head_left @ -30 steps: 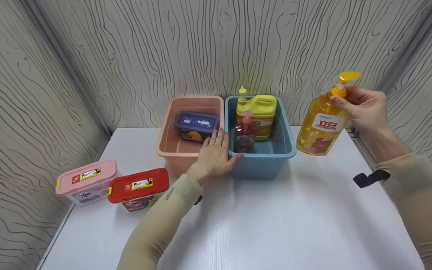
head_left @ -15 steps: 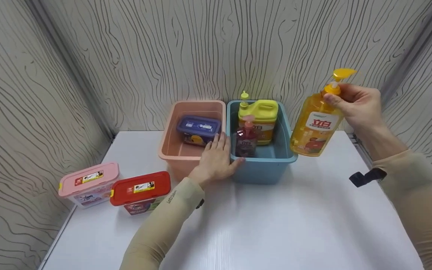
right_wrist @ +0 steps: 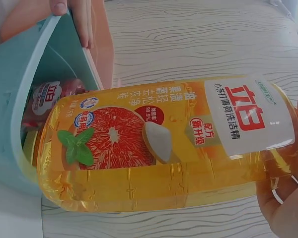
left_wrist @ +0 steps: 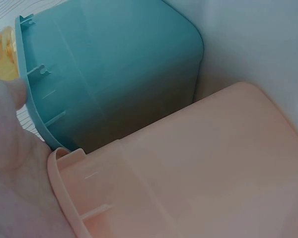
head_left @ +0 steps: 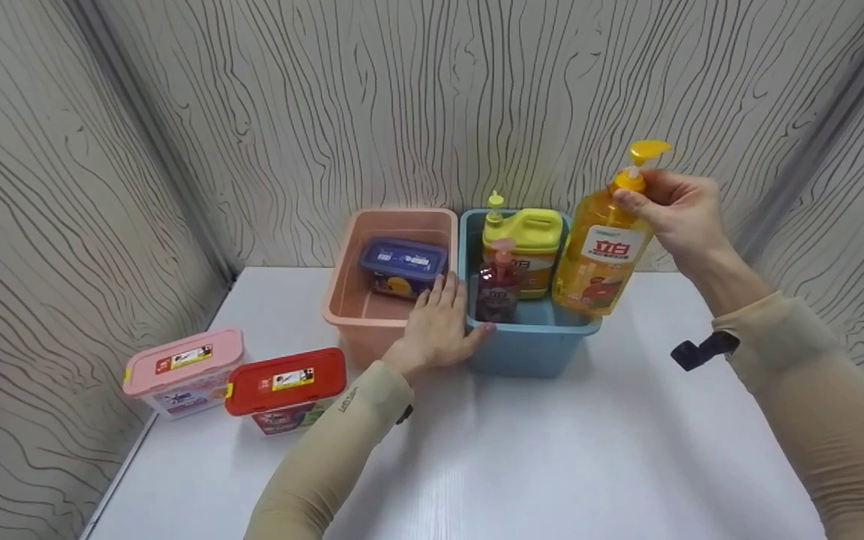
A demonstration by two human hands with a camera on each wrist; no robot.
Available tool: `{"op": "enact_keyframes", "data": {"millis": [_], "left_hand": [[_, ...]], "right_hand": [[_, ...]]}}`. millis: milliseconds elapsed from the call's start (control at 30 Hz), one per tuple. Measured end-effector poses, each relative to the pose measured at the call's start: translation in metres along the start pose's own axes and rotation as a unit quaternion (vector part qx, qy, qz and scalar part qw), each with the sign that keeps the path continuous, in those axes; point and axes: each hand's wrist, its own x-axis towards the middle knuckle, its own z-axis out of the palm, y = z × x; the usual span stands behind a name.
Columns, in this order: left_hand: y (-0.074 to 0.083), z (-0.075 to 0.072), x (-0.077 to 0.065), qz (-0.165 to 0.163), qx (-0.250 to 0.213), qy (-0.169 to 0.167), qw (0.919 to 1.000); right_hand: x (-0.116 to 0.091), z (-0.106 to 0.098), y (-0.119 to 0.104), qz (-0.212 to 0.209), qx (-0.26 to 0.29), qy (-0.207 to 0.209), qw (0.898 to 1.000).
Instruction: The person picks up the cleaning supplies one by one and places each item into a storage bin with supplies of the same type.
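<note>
My right hand [head_left: 679, 214] grips a yellow pump bottle of dish soap [head_left: 603, 255] by its neck. The bottle hangs tilted over the right side of the blue bin [head_left: 529, 352], its base near the rim. In the right wrist view the dish soap bottle [right_wrist: 164, 148] shows a grapefruit label. My left hand [head_left: 436, 326] rests with straight fingers on the adjoining rims of the blue bin and the pink bin [head_left: 368, 337]. Inside the blue bin stand a yellow jug [head_left: 529, 240] and a dark red pump bottle [head_left: 498, 292]. A blue-lidded box [head_left: 404, 259] lies in the pink bin.
On the white table [head_left: 552, 457] at left stand a pink-lidded box [head_left: 184, 367] and a red-lidded box [head_left: 286, 382]. A patterned wall [head_left: 402, 105] rises right behind the bins, with side walls left and right.
My right hand has carried the dish soap bottle leftward, from beside the blue bin to over its right side. My left hand stays on the rims. The view has shifted slightly.
</note>
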Motion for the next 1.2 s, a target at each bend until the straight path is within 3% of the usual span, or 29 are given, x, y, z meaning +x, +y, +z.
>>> {"op": "enact_keyframes", "data": {"millis": [567,1200], "left_hand": [[0.001,0.0,0.001,-0.005,0.01,-0.011,0.9999],[0.0,-0.001,0.001,-0.007,-0.01,-0.013,0.9998]], "right_hand": [[0.02,0.033,0.017,0.027,0.003,0.003,1.0],[0.033,0.036,0.051,0.051,-0.037,-0.018,0.998]]}}
